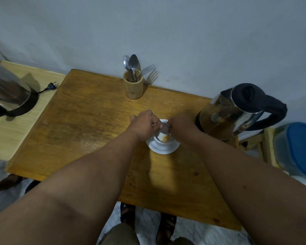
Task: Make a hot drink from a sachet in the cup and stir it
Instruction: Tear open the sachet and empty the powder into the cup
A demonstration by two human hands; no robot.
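A white cup stands on a white saucer in the middle of the wooden table. Orange powder lies inside the cup. Both my hands hover just above the cup's rim. My left hand and my right hand each pinch an end of a small silvery sachet held between them over the cup. Much of the sachet is hidden by my fingers. A steel electric kettle with a black lid and handle sits to the right of the cup.
A wooden holder with spoons and a fork stands at the table's back edge by the wall. A second kettle with a loose plug sits on a pale side table at left. A blue-lidded plastic container is at far right.
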